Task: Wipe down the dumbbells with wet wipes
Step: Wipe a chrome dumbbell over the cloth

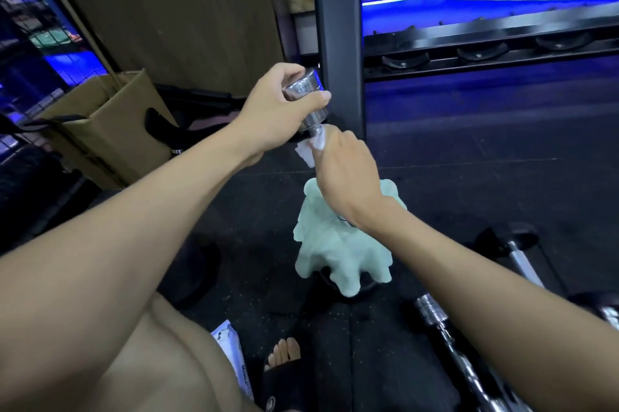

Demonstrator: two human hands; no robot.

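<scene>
Chrome dumbbell: a small dumbbell (306, 100) was held off the floor near the centre of the view, tilted so its upper head pointed toward 12 o'clock and its bar ran down toward 5 o'clock.
Left hand: the left hand (278, 110) gripped the upper head, fingers and thumb curled round it, apparently to steady the weight while the bar was cleaned.
Right hand: the right hand (345, 170) was wrapped round the bar with a white wet wipe (310, 150) clamped between fingers and metal, a corner of it hanging out at 9 o'clock of the fist.
Lower head: hidden behind the right hand and wrist.
Green cloth: a pale green cloth (338, 244) lay bunched on the dark rubber floor (469, 160) at 6 o'clock of the hands, probably kept for drying.
Wipe pack: a white packet (231, 351) sat at 7 o'clock beside a sandalled foot (284, 353), within easy reach.
Waiting weights: two more chrome dumbbells (449, 331) lay at 4 o'clock, seemingly next in line.
Rack: the black rack (469, 49) stood at 1 o'clock, its visible cradles bare.
Cardboard box: a box (107, 130) stood at 9 o'clock.
</scene>
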